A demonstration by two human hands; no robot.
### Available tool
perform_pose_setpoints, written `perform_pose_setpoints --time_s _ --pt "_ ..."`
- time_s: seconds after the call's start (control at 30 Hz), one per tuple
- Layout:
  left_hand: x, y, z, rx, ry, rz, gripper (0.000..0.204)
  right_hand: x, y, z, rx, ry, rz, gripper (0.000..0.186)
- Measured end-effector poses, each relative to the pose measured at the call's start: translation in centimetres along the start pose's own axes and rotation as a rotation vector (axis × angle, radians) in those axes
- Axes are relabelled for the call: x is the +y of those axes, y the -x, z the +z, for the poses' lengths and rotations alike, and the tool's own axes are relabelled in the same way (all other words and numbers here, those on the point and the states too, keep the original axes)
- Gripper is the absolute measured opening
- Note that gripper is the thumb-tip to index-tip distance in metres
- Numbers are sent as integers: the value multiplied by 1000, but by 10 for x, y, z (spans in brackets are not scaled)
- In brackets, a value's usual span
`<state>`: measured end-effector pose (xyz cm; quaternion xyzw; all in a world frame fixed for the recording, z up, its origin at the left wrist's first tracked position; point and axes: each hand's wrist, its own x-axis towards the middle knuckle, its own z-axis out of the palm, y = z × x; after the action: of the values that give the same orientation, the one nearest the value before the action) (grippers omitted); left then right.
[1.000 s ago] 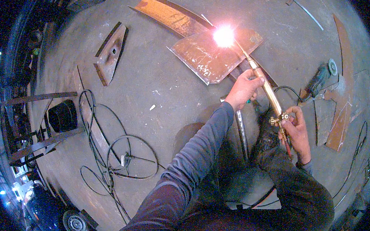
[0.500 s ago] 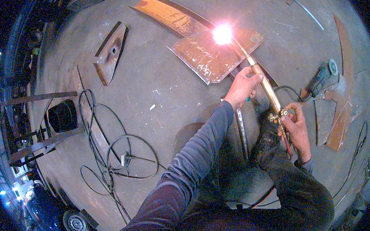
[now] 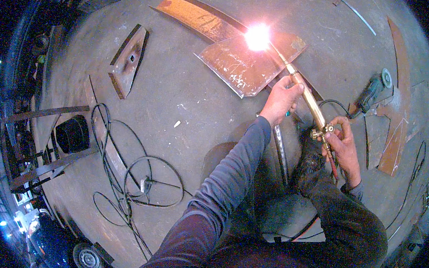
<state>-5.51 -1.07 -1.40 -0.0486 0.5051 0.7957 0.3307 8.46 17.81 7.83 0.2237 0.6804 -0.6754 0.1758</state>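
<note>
My left hand (image 3: 281, 101) grips the upper barrel of a brass torch (image 3: 312, 105); something small and green shows behind its fingers. My right hand (image 3: 345, 152) holds the valve end, fingertips on the knobs, with a red hose running down. A bright flare at the torch tip hides part of a rusty steel plate (image 3: 233, 69), which lies across a rusty channel beam (image 3: 192, 14). Below my left hand is a shiny metal bar (image 3: 280, 153), its upper part partly hidden.
An angle grinder (image 3: 366, 96) and cut plates (image 3: 390, 149) lie at the right. At the left are a bracket (image 3: 126, 67), looped black cables (image 3: 156, 157), a steel frame (image 3: 51, 109) and a wheel (image 3: 87, 258). A thin strip (image 3: 361, 20) lies at the top right.
The flare has shifted slightly up and left along the plate, and the torch with both my hands has moved very slightly with it.
</note>
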Motion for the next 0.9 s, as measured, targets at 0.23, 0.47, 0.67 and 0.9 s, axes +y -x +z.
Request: perform_pose_setpoints --time_s 0.23,0.47,0.67,0.9 --pt "2 0 -1 7 -1 -3 20 -3 -2 3 5 28 -5 28" --pt "2 1 -3 17 1 4 21 -2 -4 4 -4 34 -13 26" --pt "0 -1 -4 -8 -1 2 22 -3 -1 3 18 59 5 26" --pt "4 3 0 -4 -46 -45 23 -7 5 4 40 75 31 25"
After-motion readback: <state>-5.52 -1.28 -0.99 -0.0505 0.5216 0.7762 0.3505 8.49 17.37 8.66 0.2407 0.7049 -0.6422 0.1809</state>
